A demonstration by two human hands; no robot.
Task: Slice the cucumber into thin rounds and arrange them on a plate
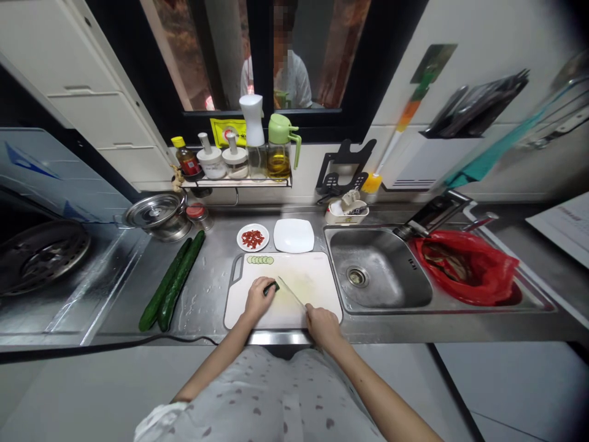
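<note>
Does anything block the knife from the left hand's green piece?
Nothing visible: only a narrow strip of cutting board shows between the knife in the right hand and the green piece in the left hand.

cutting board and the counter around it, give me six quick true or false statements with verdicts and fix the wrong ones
1. The right hand grips a knife. True.
2. The left hand lies in the sink. False: it holds a dark green piece on the cutting board.
3. Cucumber slices lie in a row near the board's far edge. True.
4. The two whole cucumbers lie to the right of the board. False: they lie to its left.
5. The round plate holds small red pieces. True.
6. The red bag hangs from the window. False: it sits to the right of the sink basin.
</note>
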